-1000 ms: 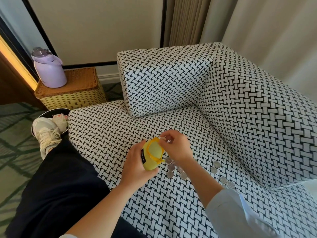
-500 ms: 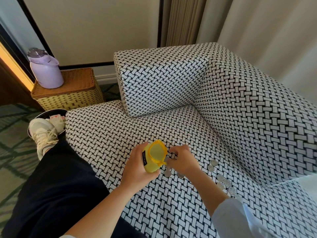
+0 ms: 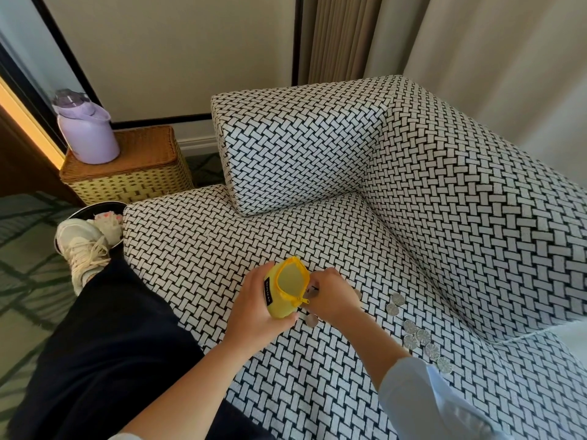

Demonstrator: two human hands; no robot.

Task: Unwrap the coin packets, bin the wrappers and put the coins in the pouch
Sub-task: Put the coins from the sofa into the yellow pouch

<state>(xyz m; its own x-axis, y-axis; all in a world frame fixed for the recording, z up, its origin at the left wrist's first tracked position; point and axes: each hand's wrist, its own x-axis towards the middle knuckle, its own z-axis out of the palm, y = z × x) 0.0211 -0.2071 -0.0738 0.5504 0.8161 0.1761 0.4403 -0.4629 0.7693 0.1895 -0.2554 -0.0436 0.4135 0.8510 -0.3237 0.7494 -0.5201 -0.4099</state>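
Several loose coins [image 3: 416,336] on sofa seat [image 3: 197,236]. My left hand [image 3: 254,315] grips open yellow pouch [image 3: 286,289]; right hand [image 3: 333,296] pinches coin, next drops it in.

The sofa [image 3: 317,236] wears a black-and-white basket-weave; the pouch [image 3: 284,289] is bright yellow, the coins [image 3: 416,336] silver, the far-left jug [image 3: 85,131] lilac.

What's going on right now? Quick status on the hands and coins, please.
Left hand holds the yellow pouch, mouth open. Right hand down on the seat, picking at coins. Loose coins still scattered on the sofa. Nothing blocking.
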